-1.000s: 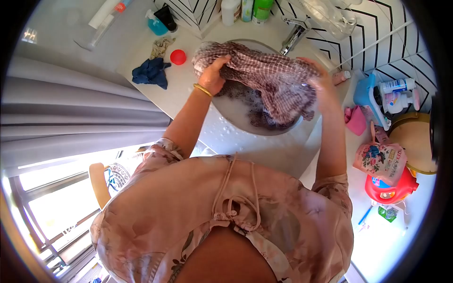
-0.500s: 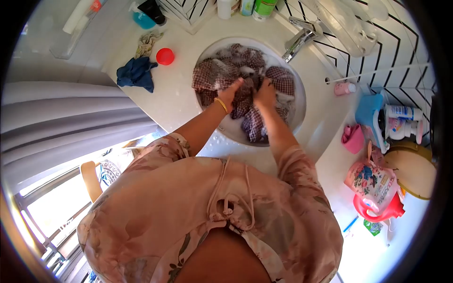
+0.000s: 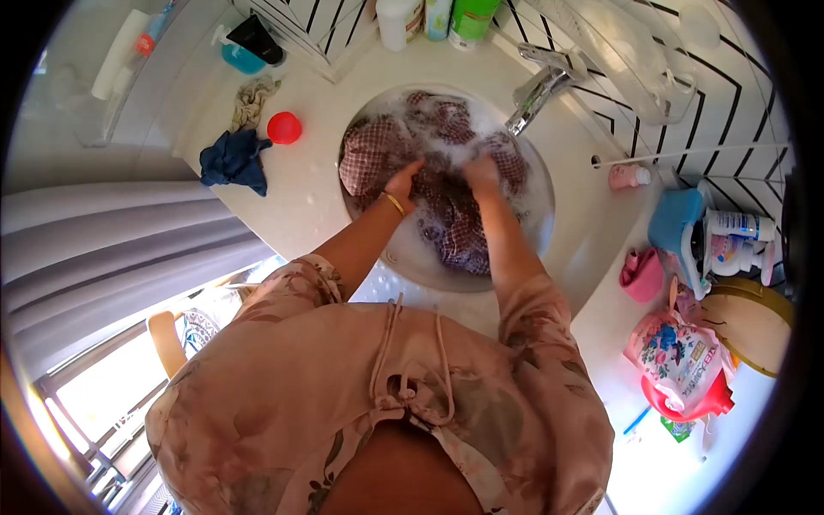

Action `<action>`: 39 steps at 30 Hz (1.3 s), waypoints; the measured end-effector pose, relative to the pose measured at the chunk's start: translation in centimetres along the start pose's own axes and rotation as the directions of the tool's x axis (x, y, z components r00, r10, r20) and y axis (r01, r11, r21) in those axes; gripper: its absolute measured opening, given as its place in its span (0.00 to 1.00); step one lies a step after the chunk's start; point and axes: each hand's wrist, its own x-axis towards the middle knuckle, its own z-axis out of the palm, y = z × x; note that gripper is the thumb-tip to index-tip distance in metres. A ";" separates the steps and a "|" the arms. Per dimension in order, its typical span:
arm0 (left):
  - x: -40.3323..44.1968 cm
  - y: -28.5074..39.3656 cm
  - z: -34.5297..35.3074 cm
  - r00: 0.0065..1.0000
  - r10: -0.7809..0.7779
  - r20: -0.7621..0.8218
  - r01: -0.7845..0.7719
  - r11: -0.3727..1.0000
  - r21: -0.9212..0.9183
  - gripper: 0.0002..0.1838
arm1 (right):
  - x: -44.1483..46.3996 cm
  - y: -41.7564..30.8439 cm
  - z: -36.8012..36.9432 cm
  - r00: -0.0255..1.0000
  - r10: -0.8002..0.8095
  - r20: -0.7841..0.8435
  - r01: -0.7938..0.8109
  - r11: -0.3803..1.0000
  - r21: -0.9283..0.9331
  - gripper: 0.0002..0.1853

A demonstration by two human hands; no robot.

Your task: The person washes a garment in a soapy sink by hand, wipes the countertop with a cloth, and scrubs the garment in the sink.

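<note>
A wet dark checked cloth point(image 3: 369, 154) lies bunched in the round sink point(image 3: 551, 202), among white suds and water. My left hand point(image 3: 402, 184), below a gold bangle, is on the cloth at the left of the middle; its fingers are partly hidden in the folds. My right hand point(image 3: 482, 174) is at the cloth just right of the middle, blurred, with its fingertips hidden in suds and fabric. The two hands are a short way apart. The chrome tap point(image 3: 541, 99) stands at the sink's upper right rim.
Left on the counter point(image 3: 300, 184) are a red cup point(image 3: 284, 128), a navy cloth point(image 3: 234, 160) and a pale cloth point(image 3: 252, 101). Bottles point(image 3: 400, 23) stand behind the sink. To the right are a pink bottle point(image 3: 628, 177), a blue basket point(image 3: 672, 220) and a pink pouch point(image 3: 678, 356).
The cloth, held up and stretched between both hands a second ago, has gone down into the sink. My hands have come closer together, and more suds show around them.
</note>
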 end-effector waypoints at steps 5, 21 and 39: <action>-3.6 0.2 1.1 0.928 0.128 0.349 -0.005 0.942 -0.335 0.24 | -10.6 -6.7 1.5 0.804 -0.147 -0.576 0.271 0.953 0.135 0.25; -6.3 0.6 1.6 0.892 0.126 0.434 -0.063 0.986 -0.158 0.21 | -12.5 -9.0 2.8 0.557 -0.497 -0.666 0.465 0.850 -0.247 0.22; 5.6 -0.1 -2.7 0.999 0.028 -0.037 -0.010 0.908 0.419 0.42 | 2.3 1.9 4.6 0.939 0.228 0.258 -0.107 0.906 -0.409 0.27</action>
